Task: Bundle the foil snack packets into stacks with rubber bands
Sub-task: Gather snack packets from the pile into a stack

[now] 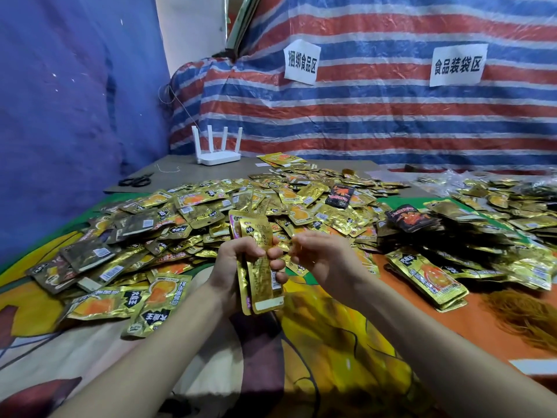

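Centre frame: left hand grips an upright stack of gold foil snack packets, fingers wrapped round its middle. Right hand just beside the stack, fingers curled; whether it pinches a band cannot be told, too thin to see. Heap of loose gold packets fills mid-frame; finished gold bundles lie right of centre; tangle of orange-brown rubber bands at lower right.

Risks, as judged: foil is slick and the packet ends look uneven, so the stack may fan or slide out if the grip loosens while a band goes on. A stretched band could snap off the fingers or crease the packets
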A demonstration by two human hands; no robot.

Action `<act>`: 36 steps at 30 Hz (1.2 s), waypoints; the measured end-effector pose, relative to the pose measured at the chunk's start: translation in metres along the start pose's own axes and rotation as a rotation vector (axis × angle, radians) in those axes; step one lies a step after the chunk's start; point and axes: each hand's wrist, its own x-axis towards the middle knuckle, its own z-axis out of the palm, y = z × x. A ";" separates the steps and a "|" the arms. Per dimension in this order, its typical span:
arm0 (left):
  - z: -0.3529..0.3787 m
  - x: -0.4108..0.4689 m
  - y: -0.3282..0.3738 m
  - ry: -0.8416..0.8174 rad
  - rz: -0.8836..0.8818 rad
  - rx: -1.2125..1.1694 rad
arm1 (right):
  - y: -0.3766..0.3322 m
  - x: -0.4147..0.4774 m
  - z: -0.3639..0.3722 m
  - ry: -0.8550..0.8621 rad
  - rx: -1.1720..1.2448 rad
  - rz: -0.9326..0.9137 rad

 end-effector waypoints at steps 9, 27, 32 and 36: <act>-0.003 0.006 -0.002 -0.028 -0.031 0.003 | -0.009 0.005 -0.006 -0.105 0.473 0.096; -0.008 0.021 -0.012 0.507 0.508 0.209 | 0.032 0.013 0.001 -0.013 -0.264 -0.068; -0.010 0.039 -0.003 0.528 0.527 0.209 | 0.039 0.035 0.011 -0.075 -0.205 0.014; -0.016 0.052 0.002 0.553 0.613 0.244 | 0.043 0.045 0.012 -0.162 -0.138 -0.026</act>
